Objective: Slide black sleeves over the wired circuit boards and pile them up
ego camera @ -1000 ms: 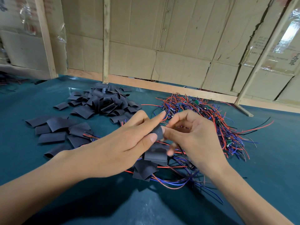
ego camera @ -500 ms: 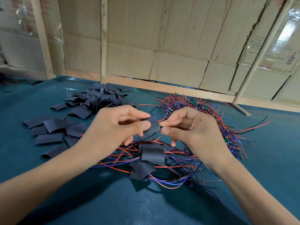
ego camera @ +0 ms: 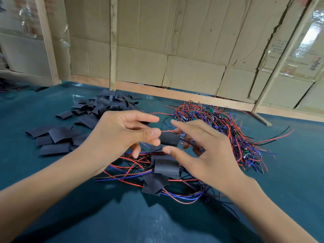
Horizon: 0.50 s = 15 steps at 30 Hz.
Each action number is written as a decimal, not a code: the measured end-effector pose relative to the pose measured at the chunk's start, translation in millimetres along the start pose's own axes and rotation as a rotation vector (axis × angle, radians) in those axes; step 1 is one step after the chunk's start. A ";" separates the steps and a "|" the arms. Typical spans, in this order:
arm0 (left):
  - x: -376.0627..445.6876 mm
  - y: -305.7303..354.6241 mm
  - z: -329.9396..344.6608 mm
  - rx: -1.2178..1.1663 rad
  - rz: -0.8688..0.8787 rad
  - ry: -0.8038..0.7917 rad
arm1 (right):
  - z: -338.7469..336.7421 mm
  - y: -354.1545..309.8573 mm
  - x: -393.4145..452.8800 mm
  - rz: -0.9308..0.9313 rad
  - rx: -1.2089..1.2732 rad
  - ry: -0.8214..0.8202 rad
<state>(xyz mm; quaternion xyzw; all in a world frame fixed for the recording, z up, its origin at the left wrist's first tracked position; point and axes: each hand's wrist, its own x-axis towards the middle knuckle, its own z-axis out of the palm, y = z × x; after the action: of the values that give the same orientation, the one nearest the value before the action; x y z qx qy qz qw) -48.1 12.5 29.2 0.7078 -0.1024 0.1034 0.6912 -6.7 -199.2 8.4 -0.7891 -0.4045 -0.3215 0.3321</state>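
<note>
Both hands hang above the dark teal surface point(ego camera: 52, 204), just over the near pile. The left hand point(ego camera: 121, 135) has its thumb and forefinger drawn together beside the left edge of a flat black sleeve point(ego camera: 169, 139); whether they pinch that sleeve or only the thin red wire running past them cannot be told. The right hand point(ego camera: 201, 149) is released, its fingers spread and loosely bent, the thumb tip just below the sleeve's lower edge and the fingers just beyond its right side, with no clear contact.

Directly beneath lies a pile of sleeved boards point(ego camera: 161, 172), black sleeves overlapping one another with red and blue wires trailing out left and right across the surface. To the right and farther back sits a tangled heap of bare wired circuit boards point(ego camera: 224, 130), red, blue and black leads fanning toward the right edge. To the left, loose empty black sleeves point(ego camera: 56, 137) lie flat in a scattered group, and a larger mound of them point(ego camera: 108, 106) rests near the back.

A wooden rail point(ego camera: 184, 95) bounds the far edge, with cardboard panels point(ego camera: 175, 50) and upright wooden posts behind it. Open teal surface stretches along the near edge, between the 2 forearms, and at the far right.
</note>
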 end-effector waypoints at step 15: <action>-7.2 3.8 13.6 -0.354 -0.208 -0.051 | 2.9 -16.1 0.3 -0.172 -0.395 0.063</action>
<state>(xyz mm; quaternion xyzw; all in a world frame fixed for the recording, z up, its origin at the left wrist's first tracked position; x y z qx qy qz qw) -56.0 -1.1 30.5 0.5843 -0.0628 -0.0060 0.8091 -19.6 -189.5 11.2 -0.7911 -0.3889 -0.4461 0.1549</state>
